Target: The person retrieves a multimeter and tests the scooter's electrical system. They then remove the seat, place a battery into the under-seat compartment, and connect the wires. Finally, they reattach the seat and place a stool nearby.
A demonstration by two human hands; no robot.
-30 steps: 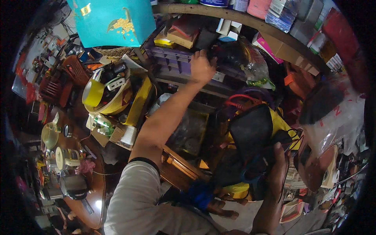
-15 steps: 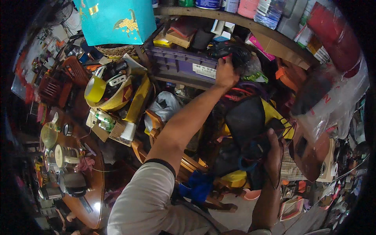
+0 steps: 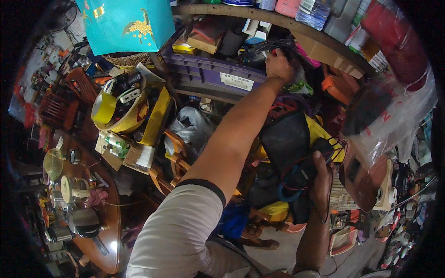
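Note:
My left hand [image 3: 280, 67] reaches up to the purple crate [image 3: 194, 69] on the shelf, among dark cables [image 3: 255, 53] and a clear bag with green print [image 3: 300, 87]. Its fingers are curled closed; what they grip is hidden. Lower right, my right hand [image 3: 321, 178] is closed around a small black device [image 3: 301, 175] with thin red and black leads. A blue loop [image 3: 288, 191] hangs below the device. Behind it lies a black and yellow bag [image 3: 285, 136].
Overhead, a wooden shelf [image 3: 273, 17] carries bottles, with a turquoise bag [image 3: 127, 28] at the left. A yellow basket [image 3: 118, 123] of odds and ends stands left, above a wooden table [image 3: 111, 185] with kettles. A clear plastic bag [image 3: 394, 120] hangs at right.
My left hand has shifted slightly right and up along the crate, and more of the dark cables shows left of it. My right hand stays closed on the black device, which shows more plainly.

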